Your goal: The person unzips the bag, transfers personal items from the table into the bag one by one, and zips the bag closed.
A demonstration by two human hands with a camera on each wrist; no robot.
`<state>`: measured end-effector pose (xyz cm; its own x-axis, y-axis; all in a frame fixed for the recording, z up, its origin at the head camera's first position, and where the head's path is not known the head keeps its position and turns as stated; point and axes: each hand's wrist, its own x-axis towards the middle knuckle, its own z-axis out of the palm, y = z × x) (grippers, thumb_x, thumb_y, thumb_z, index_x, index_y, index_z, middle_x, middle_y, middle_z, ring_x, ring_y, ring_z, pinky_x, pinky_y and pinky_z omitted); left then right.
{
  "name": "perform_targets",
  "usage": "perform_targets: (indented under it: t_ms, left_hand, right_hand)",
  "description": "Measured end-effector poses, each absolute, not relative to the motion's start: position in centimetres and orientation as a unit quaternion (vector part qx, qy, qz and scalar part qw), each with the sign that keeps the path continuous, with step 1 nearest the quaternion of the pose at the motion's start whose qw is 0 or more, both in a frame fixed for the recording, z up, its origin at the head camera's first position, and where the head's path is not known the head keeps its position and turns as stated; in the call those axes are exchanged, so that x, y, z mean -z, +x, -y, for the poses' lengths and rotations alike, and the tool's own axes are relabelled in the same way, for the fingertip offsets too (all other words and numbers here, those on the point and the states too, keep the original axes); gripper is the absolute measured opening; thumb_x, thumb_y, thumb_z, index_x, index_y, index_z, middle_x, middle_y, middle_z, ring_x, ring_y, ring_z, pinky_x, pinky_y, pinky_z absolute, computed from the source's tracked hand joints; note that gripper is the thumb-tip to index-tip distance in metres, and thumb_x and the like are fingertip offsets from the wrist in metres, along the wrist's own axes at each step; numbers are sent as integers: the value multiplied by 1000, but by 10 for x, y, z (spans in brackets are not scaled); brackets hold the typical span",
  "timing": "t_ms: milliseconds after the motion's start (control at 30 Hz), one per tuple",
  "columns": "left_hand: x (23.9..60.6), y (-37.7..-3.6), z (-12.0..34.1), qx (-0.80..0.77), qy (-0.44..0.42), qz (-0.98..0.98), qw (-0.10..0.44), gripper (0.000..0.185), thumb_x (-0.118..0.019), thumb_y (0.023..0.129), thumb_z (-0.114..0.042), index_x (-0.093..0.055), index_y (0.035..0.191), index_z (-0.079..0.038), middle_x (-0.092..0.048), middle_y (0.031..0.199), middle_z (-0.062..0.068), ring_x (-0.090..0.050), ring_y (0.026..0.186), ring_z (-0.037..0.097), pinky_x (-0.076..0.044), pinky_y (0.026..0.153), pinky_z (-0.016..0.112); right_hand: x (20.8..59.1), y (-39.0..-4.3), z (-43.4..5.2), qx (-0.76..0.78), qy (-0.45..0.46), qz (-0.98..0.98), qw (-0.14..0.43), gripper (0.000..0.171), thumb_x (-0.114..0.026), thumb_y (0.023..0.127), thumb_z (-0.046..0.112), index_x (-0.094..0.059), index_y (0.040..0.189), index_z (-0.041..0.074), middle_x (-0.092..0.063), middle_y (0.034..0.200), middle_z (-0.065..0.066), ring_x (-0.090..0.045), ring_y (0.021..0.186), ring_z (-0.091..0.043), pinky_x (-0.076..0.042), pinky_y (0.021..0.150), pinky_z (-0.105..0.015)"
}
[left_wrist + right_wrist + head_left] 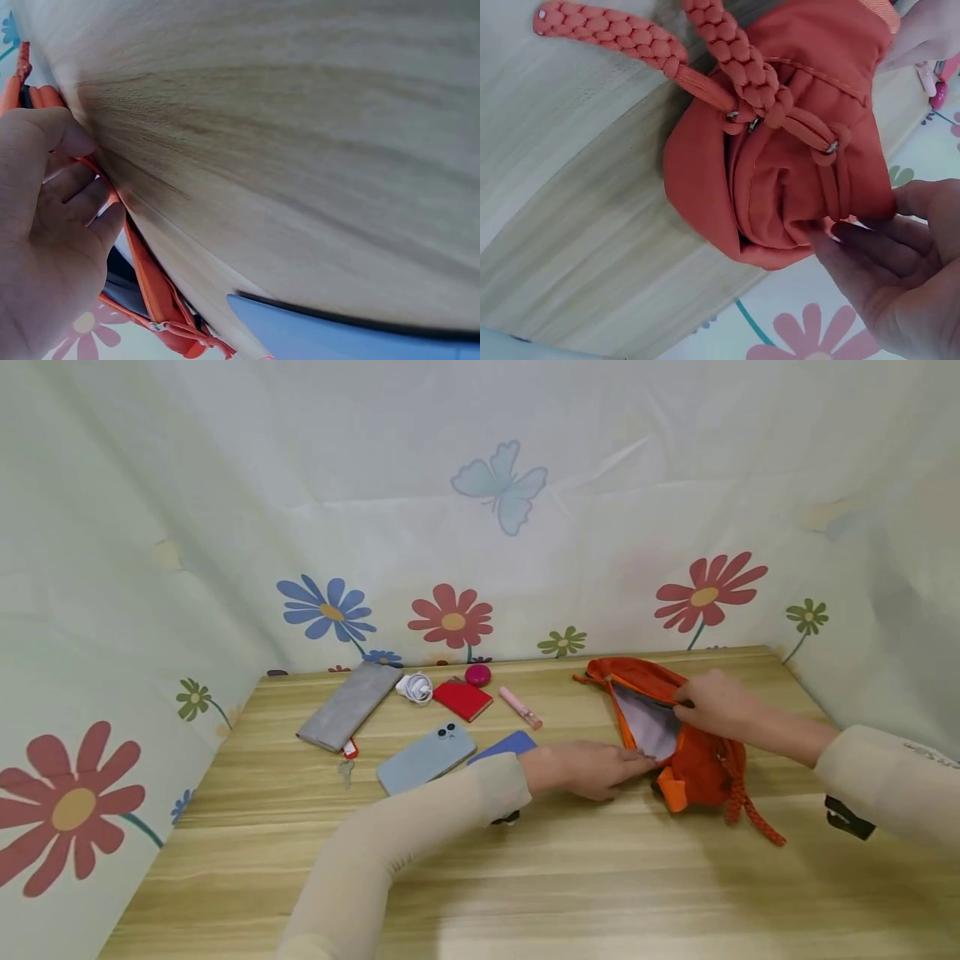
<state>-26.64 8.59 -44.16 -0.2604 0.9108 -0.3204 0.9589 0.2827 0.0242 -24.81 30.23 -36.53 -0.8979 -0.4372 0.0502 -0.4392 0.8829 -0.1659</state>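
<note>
From the head view, the orange bag lies on the counter, right of the blue phone. Your left hand pinches the bag's near opening edge; your right hand pinches the far edge, showing the pale lining.

At your left wrist, fingers curl over the orange rim; the bag's inside is hidden.

At your right wrist, fingertips nip the soft, crumpled cloth beside the braided cord. It looks light and floppy, so hold it by the stitched rim.
</note>
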Motion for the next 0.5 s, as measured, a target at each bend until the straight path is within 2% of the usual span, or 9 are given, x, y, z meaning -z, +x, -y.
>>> perform_targets:
  t_ms: [100, 267, 333, 433, 500]
  left_hand:
    - [439, -268, -85, 91, 591, -789, 139, 65, -49, 108, -25, -18, 164, -15, -29, 166, -2, -33, 148, 8, -23, 117, 16]
    - [441, -268, -86, 102, 599, -783, 134, 65, -48, 108, -26, -18, 164, -15, -28, 166, -2, -32, 148, 7, -23, 117, 15]
    - [441, -268, -87, 104, 601, -781, 134, 65, -48, 108, -26, -17, 164, -15, -27, 167, -2, -31, 149, 7, -22, 118, 15]
    - [442, -268, -87, 109, 603, -779, 129, 65, -47, 108, -27, -16, 164, -16, -26, 167, -1, -30, 149, 8, -22, 118, 16]
    - [443, -268, -88, 108, 604, -779, 126, 64, -46, 108, -27, -16, 164, -17, -27, 167, -1, -30, 149, 8, -22, 118, 16]
  right_hand:
    - [359, -250, -300, -93, 215, 972, -8, 16, -70, 90, 2, -74, 100, -9, -72, 83, -12, -53, 58, -13, -49, 57, -32]
    - [363, -257, -294, -80, 189, 978, -31, 30, -71, 92, 10, -70, 112, -12, -74, 95, -19, -58, 62, -14, -53, 57, -34]
    - [367, -261, -293, -58, 190, 979, -33, 34, -72, 93, 15, -69, 114, -11, -74, 96, -19, -61, 64, -17, -55, 60, -37]
    - [374, -265, -294, -12, 215, 976, -23, 34, -73, 93, 17, -71, 115, -9, -73, 103, -22, -69, 79, -26, -59, 73, -44]
    - [377, -266, -294, 6, 232, 973, -18, 25, -71, 94, 15, -74, 107, -6, -72, 90, -18, -68, 74, -27, -59, 70, -42]
